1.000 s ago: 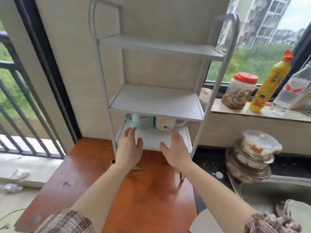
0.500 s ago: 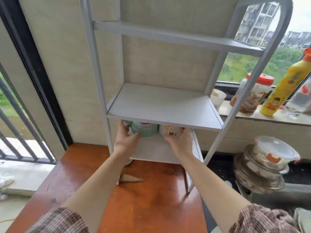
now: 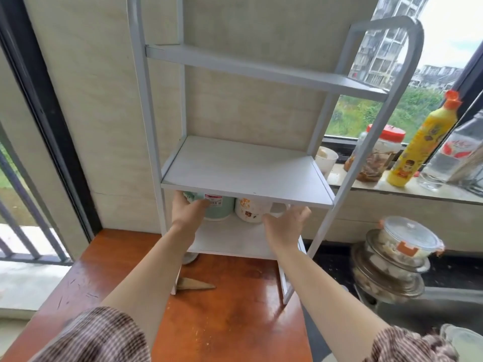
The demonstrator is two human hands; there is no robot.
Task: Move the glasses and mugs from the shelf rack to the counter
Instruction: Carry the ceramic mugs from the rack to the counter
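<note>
The left hand (image 3: 187, 214) is gripping the green mug (image 3: 222, 211) on the shelf rack's (image 3: 243, 173) bottom level, while the spread right hand (image 3: 286, 226) is hovering beside the white mug (image 3: 249, 211), and sliding both out low is probably safest.

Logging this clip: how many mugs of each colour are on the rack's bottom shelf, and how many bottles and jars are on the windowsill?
green mug: 1
white mug: 1
bottles: 2, the yellow bottle and the clear bottle
red-lidded jar: 1
Total: 5
</note>
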